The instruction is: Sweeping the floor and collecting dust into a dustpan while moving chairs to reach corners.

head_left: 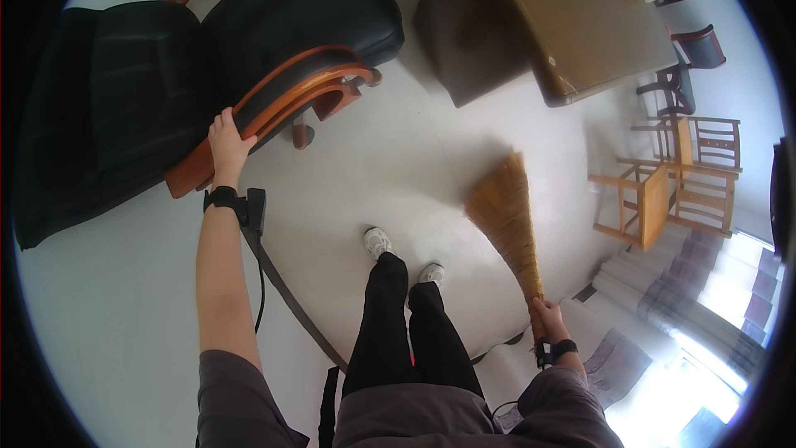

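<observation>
My left hand (228, 148) rests around the wooden armrest (290, 83) of a large black padded office chair (133, 91), its fingers over the top and the thumb toward the near side. In my right hand (550, 320) is a straw broom (512, 211), gripped by its handle. The broom's fanned bristles point away from me, low over the pale floor (414, 174); whether they touch it I cannot tell. A dark strap circles each wrist.
A brown desk (597, 25) stands ahead to the right, its corner jutting toward me. Wooden chairs (651, 203) and a dark-padded chair (684, 87) line the right side. Curtains (696, 282) hang by a bright window at lower right. A white wall (108, 332) is at left.
</observation>
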Tool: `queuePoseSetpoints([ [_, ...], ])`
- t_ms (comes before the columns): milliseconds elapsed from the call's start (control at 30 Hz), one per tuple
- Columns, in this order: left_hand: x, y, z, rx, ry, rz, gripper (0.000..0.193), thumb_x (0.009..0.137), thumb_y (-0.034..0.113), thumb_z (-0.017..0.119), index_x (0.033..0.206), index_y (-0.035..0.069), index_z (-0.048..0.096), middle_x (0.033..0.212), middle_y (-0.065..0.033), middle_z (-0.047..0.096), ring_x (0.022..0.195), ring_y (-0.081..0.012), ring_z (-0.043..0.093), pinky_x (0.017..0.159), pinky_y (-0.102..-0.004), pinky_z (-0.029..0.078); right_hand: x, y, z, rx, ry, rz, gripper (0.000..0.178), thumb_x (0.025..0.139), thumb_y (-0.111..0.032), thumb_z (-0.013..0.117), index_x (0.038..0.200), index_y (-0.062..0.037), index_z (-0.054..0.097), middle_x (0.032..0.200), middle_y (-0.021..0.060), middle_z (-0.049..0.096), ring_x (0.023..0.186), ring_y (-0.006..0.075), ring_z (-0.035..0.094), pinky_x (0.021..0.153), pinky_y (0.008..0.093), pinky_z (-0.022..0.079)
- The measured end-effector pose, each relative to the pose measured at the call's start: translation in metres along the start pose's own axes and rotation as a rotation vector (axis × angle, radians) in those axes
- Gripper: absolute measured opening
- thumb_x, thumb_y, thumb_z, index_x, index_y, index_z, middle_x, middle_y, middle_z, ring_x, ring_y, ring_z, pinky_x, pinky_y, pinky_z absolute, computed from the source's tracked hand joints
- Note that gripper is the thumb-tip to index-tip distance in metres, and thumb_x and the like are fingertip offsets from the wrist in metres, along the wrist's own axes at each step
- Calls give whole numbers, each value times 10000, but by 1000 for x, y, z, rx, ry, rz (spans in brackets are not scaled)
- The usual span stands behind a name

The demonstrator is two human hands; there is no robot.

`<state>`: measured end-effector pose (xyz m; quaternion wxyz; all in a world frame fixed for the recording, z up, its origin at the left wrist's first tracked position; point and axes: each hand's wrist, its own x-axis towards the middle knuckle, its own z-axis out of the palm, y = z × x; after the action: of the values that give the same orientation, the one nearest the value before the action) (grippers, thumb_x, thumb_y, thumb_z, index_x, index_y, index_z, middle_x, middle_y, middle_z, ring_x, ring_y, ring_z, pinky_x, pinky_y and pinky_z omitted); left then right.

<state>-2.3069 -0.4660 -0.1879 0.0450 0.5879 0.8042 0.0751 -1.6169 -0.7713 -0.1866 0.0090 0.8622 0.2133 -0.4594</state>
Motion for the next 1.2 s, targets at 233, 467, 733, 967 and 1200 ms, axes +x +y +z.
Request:
queuePoseSetpoints([
  [233, -5, 0, -5, 110, 24, 33, 727, 581, 151, 788, 1188, 32, 408, 1039, -170, 490, 989, -337, 472, 878, -411, 373, -5, -28, 12, 25, -72, -7, 391, 813, -359, 622, 856, 30, 624, 699, 64, 614, 577, 150, 578, 528, 271, 467],
  [467, -10, -5, -3, 43, -55, 47, 733, 593, 71, 764, 1211, 30, 373, 1095, -182, 442, 1045, -355, 424, 928, -419, 340, -17, -75, 1, -210, -24, -135, 416, 775, -345, 645, 922, 44, 633, 705, 76, 633, 605, 154, 599, 573, 280, 486],
  [733, -26, -10, 2, 86, -109, 67, 768, 540, 114, 804, 1182, 56, 385, 1078, -156, 442, 1061, -328, 416, 951, -423, 318, -53, -174, -12, -536, 21, -177, 530, 698, -538, 581, 1011, -116, 647, 852, 129, 660, 825, 297, 628, 750, 396, 485],
  [967, -38, 3, -7, 129, -164, 60, 758, 524, 129, 811, 1159, 50, 406, 1061, -155, 446, 1058, -322, 422, 999, -425, 302, -56, -252, -39, -744, 68, -329, 514, 717, -542, 565, 1010, -127, 637, 861, 135, 653, 833, 312, 618, 736, 417, 486],
  [1200, -50, 17, -18, 178, -226, 14, 774, 512, 132, 820, 1158, 50, 402, 1070, -149, 433, 1067, -315, 416, 1023, -427, 295, -53, -316, -76, -843, 76, -361, 517, 721, -561, 563, 1004, -136, 637, 836, 133, 652, 819, 304, 622, 724, 420, 492],
])
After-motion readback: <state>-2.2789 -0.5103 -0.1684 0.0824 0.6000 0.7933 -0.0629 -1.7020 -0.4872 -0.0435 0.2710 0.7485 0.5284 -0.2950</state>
